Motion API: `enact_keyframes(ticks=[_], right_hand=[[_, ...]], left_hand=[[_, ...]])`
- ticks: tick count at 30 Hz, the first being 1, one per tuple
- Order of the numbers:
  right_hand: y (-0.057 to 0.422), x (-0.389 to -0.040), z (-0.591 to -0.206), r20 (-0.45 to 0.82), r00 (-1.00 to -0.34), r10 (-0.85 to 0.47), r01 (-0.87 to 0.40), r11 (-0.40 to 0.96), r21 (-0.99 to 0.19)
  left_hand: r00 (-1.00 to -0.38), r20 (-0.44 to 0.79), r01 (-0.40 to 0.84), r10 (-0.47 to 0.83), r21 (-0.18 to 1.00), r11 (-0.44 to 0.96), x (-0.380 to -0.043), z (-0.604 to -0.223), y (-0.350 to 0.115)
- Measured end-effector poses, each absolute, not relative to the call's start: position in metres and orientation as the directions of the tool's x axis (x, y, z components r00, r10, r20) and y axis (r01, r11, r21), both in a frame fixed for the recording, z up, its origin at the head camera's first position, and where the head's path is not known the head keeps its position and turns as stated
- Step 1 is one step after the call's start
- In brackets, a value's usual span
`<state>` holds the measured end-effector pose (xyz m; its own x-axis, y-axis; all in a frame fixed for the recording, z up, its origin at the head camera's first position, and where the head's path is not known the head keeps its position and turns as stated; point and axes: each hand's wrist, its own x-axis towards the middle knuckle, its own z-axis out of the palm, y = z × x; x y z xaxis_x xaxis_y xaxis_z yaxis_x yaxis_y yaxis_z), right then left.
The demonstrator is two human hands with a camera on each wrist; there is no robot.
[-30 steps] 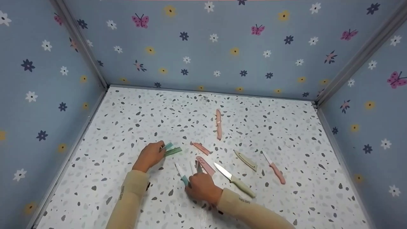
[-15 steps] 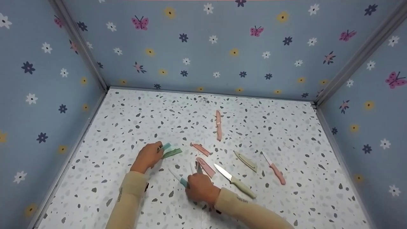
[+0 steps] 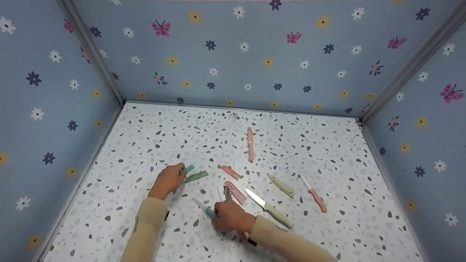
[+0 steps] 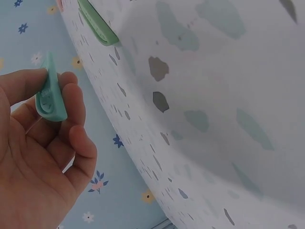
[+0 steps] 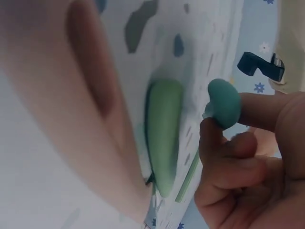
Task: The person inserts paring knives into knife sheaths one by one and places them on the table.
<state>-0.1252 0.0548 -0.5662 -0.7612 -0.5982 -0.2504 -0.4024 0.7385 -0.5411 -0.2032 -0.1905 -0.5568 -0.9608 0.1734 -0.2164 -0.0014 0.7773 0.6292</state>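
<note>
My left hand (image 3: pixel 168 181) pinches a small teal knife sheath (image 4: pixel 51 98) between thumb and fingers, a little above the table. Just beside it lies a green sheath (image 3: pixel 197 176). With thumb and fingertips my right hand (image 3: pixel 233 217) holds a teal-handled knife (image 3: pixel 210 212), its blade pointing up-left towards the left hand. The blade is apart from the teal sheath. Two more blades show beyond the right hand, which covers part of their knives. In the right wrist view a green knife handle (image 5: pixel 165 129) and a blurred pink handle (image 5: pixel 71 95) lie close by.
Pink sheaths, one (image 3: pixel 230 172) above another (image 3: pixel 236 193), lie mid-table. To the right are a pale green knife (image 3: pixel 271 209), its sheath (image 3: pixel 281 185) and a pink knife (image 3: pixel 315 196). A sheathed pink knife (image 3: pixel 250 145) lies farther back. Flowered panels (image 3: pixel 233 54) wall the table.
The teal knife in my right hand has lifted and tilted, its tip swinging left. My left hand has drawn slightly left with the teal sheath, away from the green one.
</note>
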Motion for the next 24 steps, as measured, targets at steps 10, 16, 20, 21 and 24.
enact_keyframes(ticks=[10, 16, 20, 21, 24], right_hand=[[0.075, -0.134, -0.552, -0.232, -0.739, -0.633, -0.337, 0.645, -0.686], [0.094, -0.142, -0.546, -0.223, -0.765, -0.605, -0.239, 0.588, -0.773], [0.109, -0.15, -0.539, -0.222, -0.753, -0.619, -0.181, 0.52, -0.835], [0.113, -0.152, -0.537, -0.222, -0.75, -0.623, -0.169, 0.506, -0.846], [0.125, -0.159, -0.532, -0.218, -0.754, -0.62, -0.16, 0.495, -0.854]], left_hand=[[-0.964, -0.204, 0.008, 0.169, 0.616, 0.788, -0.204, -0.556, -0.189], [-0.968, -0.159, 0.067, 0.192, 0.574, 0.816, -0.203, -0.555, -0.183], [-0.969, -0.137, 0.087, 0.204, 0.584, 0.807, -0.205, -0.553, -0.178], [-0.97, -0.134, 0.088, 0.205, 0.589, 0.803, -0.205, -0.552, -0.176], [-0.972, -0.114, 0.098, 0.206, 0.6, 0.794, -0.207, -0.549, -0.169]])
